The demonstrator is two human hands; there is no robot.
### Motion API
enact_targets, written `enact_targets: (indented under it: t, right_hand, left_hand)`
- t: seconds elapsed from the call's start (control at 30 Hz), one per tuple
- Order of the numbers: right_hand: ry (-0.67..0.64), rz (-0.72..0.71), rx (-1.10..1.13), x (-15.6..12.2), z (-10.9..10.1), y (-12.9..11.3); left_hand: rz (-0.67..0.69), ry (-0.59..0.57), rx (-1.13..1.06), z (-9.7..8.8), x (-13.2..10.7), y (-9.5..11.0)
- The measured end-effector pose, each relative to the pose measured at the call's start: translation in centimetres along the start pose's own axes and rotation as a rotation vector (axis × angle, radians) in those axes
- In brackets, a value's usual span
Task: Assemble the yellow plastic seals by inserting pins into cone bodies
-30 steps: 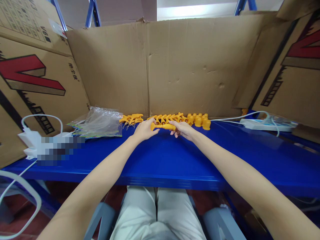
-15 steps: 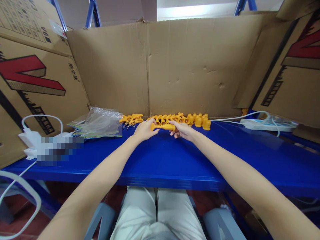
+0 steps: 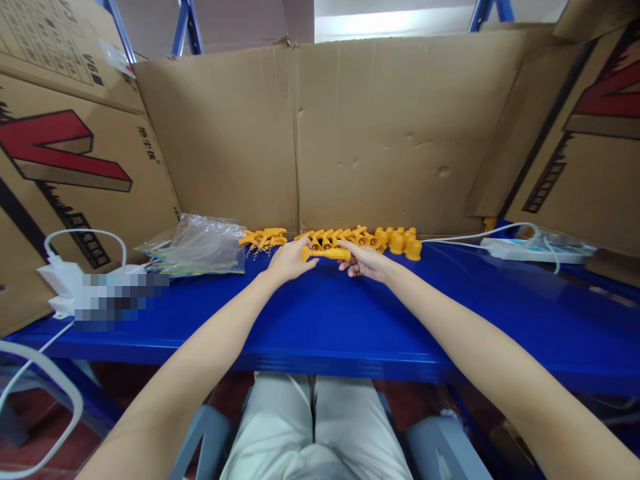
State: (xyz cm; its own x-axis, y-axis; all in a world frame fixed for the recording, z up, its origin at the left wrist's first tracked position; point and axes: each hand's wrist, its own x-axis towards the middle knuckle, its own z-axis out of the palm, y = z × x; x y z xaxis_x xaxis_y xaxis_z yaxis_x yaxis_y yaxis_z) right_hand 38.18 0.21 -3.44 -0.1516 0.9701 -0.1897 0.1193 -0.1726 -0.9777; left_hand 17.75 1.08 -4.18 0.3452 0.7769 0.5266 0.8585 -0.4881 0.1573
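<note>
Between both hands lies a long yellow plastic part (image 3: 326,253), held just above the blue shelf (image 3: 350,320). My left hand (image 3: 289,261) is closed on its left end and my right hand (image 3: 364,260) grips its right end. Right behind them runs a row of several more yellow parts: winged pieces (image 3: 263,237) at the left, similar ones (image 3: 340,235) in the middle, and small cup-shaped caps (image 3: 403,241) at the right.
A clear plastic bag (image 3: 197,245) lies left of the parts. A white charger with cable (image 3: 65,277) sits at the far left, a white power strip (image 3: 535,250) at the far right. Cardboard walls (image 3: 380,127) enclose the shelf on three sides.
</note>
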Motion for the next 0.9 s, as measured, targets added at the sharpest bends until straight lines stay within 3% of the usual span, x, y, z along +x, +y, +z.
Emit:
enact_targets:
  t: [0.9]
  right_hand:
    - [0.039, 0.032, 0.089, 0.01, 0.19, -0.06]
  left_hand:
    - [-0.022, -0.084, 0.002, 0.06, 0.07, -0.29]
